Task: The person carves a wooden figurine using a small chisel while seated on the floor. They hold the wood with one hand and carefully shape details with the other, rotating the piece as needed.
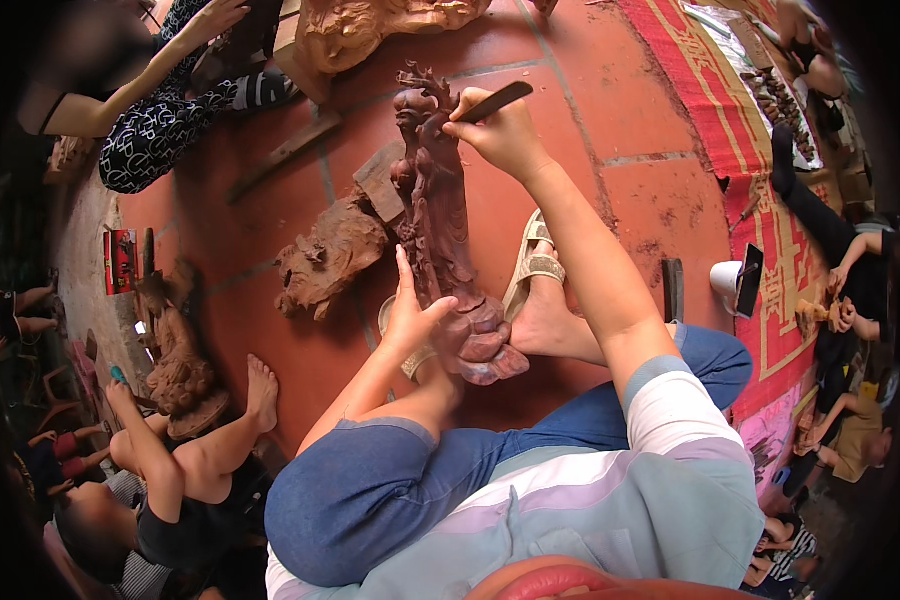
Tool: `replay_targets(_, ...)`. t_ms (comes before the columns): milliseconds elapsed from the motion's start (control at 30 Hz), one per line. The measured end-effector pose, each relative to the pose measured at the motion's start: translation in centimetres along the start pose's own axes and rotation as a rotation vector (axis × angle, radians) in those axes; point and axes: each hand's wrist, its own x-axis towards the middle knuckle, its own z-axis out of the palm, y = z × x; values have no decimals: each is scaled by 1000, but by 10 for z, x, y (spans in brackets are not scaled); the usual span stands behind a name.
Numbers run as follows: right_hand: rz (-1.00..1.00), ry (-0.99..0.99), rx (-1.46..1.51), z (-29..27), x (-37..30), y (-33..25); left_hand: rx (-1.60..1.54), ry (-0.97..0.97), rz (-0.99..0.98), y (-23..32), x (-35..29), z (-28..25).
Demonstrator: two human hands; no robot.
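Observation:
A tall, dark reddish-brown carved wooden statue (447, 215) stands between my legs, its rounded base toward me and its ornate top away from me. My left hand (411, 318) holds its lower left side, thumb across the front above the base and a finger stretched up along the carving. Near the top, my right hand (505, 138) is closed around a dark, flat-handled tool (502, 101). The tool's handle points out to the right, and its working end is hidden by my fingers against the statue.
A rough wood carving (332, 255) and a wooden block (379, 182) lie left of the statue on red floor tiles. Another statue (178, 350) stands farther left, beside a seated person. A red-and-gold mat (770, 330) runs along the right, with a white cup (726, 285) and phone (749, 281).

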Motion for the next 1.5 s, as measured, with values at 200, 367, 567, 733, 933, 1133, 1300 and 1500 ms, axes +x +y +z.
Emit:
replay_targets(200, 51, -1, -39, 0, -4, -11, 47, 17, 15, -3, 2, -2)
replay_targets(367, 50, -4, -5, -1, -10, 4, -59, -42, -85, 16, -3, -2)
replay_targets(567, -26, 103, -118, 9, -4, -2, -76, -20, -37, 10, -2, -1)
replay_targets(733, 105, 293, 241, 11, -52, -17, -39, -29, -51, 16, -2, -3)
replay_targets(933, 331, 419, 751, 19, -106, -22, -103, -10, 13, -3, -2, -1)
replay_targets(1133, 236, 347, 326, 30, -77, -2, -148, -46, -43, 5, 0, 0)
replay_targets(1300, 157, 489, 209, 48, -68, -1, -35, -19, 23, -9, 3, 2)
replay_targets(1500, 313, 447, 524, 44, -75, -7, 21, 22, 145, -29, 5, 4)
